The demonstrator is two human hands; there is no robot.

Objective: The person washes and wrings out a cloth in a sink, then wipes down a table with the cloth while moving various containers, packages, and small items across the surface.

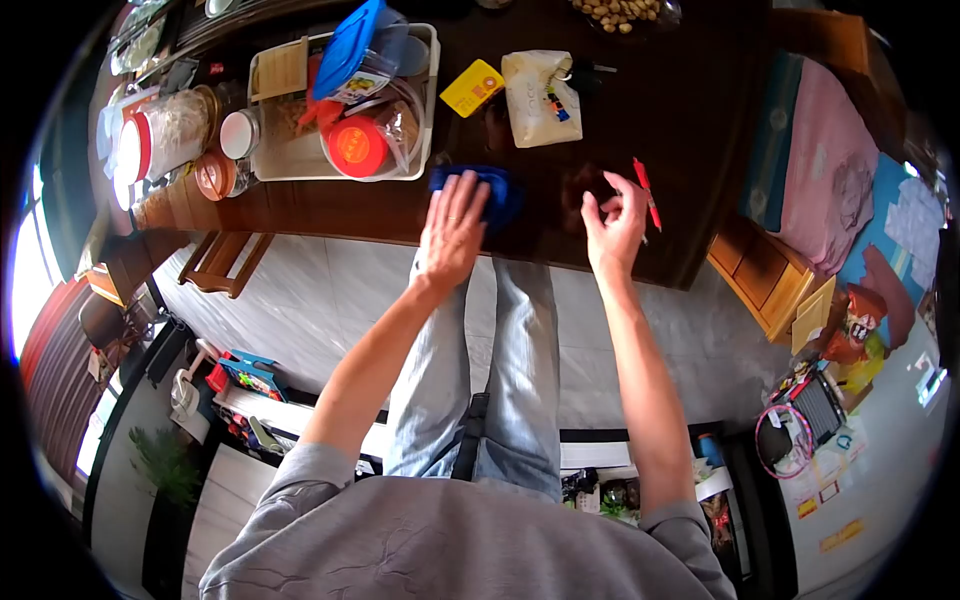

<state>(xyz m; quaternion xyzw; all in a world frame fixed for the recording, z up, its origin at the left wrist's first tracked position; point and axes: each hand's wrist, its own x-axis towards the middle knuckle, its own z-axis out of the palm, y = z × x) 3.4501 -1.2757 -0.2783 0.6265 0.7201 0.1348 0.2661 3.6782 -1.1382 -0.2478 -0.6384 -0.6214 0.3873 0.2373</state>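
Note:
My left hand (pixel 455 228) lies flat on a crumpled dark blue cloth (pixel 503 200) near the front edge of the dark wooden table (pixel 340 208). Its fingers are stretched out over the cloth, which shows on both sides of them. Above the table's right part is my right hand (pixel 617 228), with thumb and index finger curved and a gap between them. I see nothing between those fingers. A red pen (pixel 648 192) lies just to the right of that hand, apart from the fingertips.
A white tray (pixel 432 110) holds a red-lidded jar (pixel 357 146) and a blue-lidded container (pixel 352 45). Farther back are a yellow box (pixel 472 88), a cream pouch (pixel 541 100) and nuts (pixel 616 12). Jars (pixel 170 135) stand left; a chair with pink cloth (pixel 822 165) is right.

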